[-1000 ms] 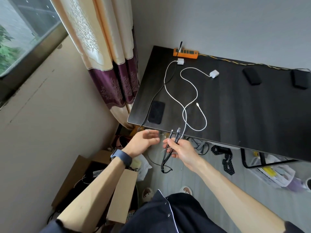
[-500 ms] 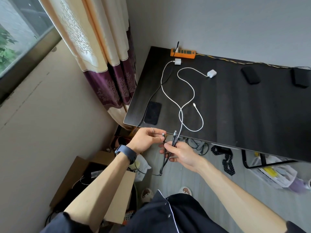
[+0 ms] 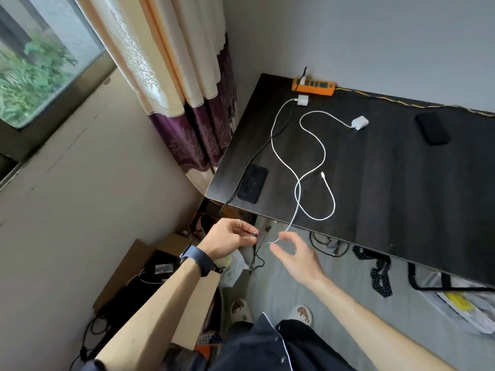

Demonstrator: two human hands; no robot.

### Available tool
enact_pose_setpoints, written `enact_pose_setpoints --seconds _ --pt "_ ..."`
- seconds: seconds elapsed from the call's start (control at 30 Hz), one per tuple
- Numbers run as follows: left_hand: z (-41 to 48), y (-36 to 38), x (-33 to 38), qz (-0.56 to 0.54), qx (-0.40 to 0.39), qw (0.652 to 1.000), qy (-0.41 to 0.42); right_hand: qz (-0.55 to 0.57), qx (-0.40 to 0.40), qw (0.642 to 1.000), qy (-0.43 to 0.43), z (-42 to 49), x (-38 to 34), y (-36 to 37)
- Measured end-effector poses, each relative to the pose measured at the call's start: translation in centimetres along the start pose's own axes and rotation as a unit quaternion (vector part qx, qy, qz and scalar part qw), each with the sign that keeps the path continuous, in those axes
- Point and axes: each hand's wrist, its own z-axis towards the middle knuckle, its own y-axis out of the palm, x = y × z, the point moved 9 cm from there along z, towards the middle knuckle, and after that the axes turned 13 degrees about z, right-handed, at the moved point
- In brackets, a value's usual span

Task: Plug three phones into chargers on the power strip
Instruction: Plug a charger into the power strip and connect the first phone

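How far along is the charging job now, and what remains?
Done: only the plug of the black cable seems to sit in the orange power strip. In hand: the left hand pinches that cable's free end; the right hand is open beside the hanging white cable. Left: the charger by the strip and the second charger lie unplugged; the edge phone and the far phone have no cable in.
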Motion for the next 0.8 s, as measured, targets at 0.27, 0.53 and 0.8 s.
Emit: enact_pose_setpoints --seconds 0.27,0.53,0.8 --pt "1.7 -1.0 -2.3 -0.082 0.022 0.995 -0.057 0.125 -0.113 0.986 0.01 1.3 -1.9 7.4" --pt "12.8 -0.8 -3.7 0.192 0.015 0.979 -0.062 0.197 0.026 0.972 0.125 4.0 0.6 7.4" --pt "21.0 -1.5 -3.7 0.384 0.067 0.918 -0.076 0.227 0.144 0.954 0.135 4.7 1.6 5.0"
